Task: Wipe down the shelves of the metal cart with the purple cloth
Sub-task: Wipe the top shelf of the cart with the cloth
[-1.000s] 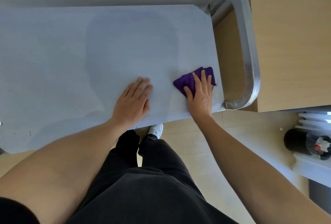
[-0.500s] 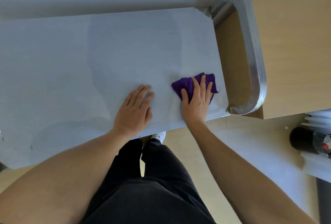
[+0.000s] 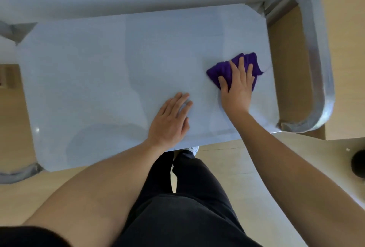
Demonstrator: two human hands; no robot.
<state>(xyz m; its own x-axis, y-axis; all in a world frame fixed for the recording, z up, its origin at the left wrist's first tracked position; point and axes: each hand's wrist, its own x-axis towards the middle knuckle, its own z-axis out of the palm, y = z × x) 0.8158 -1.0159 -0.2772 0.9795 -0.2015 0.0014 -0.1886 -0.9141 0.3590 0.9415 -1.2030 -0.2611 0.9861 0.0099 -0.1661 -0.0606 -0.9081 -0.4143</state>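
Note:
The metal cart's top shelf (image 3: 102,80) fills the middle of the head view, pale and smooth. A folded purple cloth (image 3: 221,72) lies near the shelf's right end. My right hand (image 3: 237,86) presses flat on the cloth with straight fingers, covering most of it. My left hand (image 3: 170,121) rests palm down on the shelf near its front edge, left of the cloth and apart from it. The lower shelves are hidden under the top one.
The cart's curved metal handle (image 3: 316,59) loops round the right end, and another handle (image 3: 17,173) shows at the front left. A wooden cabinet (image 3: 347,68) stands right behind the handle. A black round object (image 3: 358,164) sits at the right edge. My legs stand before the cart.
My right hand has slid the cloth farther from the front edge, toward the back of the shelf. The view has shifted to show the cart's left end. My left hand stays put.

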